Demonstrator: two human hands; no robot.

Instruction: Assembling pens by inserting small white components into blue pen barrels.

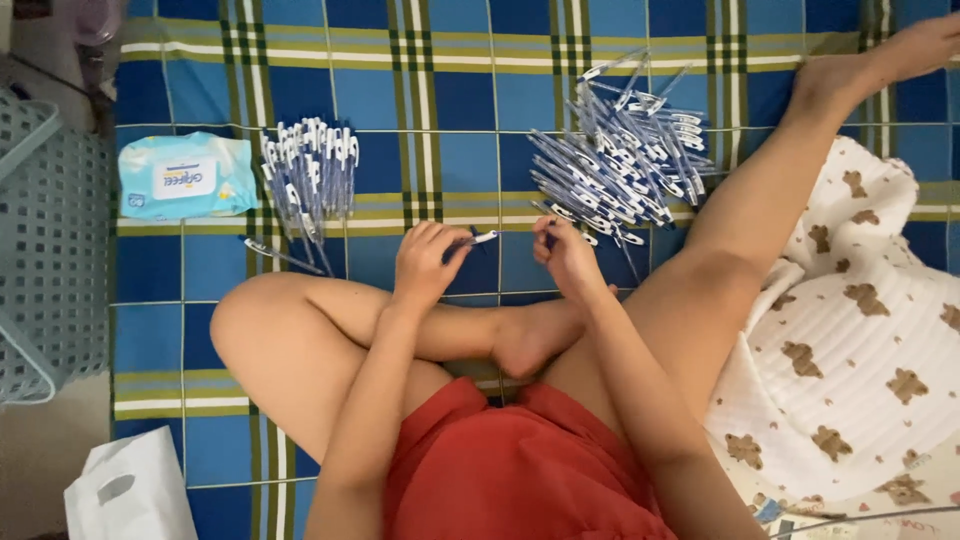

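Left hand (428, 262): fingers closed on a blue-and-white pen (472, 241), held above the checked blanket (450, 110) near its middle. Right hand (566, 255): fingers curled, contents unclear. Loose pen pile (625, 160) toward the blanket's far right; sorted pen row (310, 175) and wipes packet (185, 175) toward its left edge.

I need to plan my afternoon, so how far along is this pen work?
A neat row of pens lies beside the wet-wipes pack, which looks like the done batch. The left hand holds one pen, with the right hand close by holding another piece. The bigger loose pile of pens still waits, so probably well under half is done.
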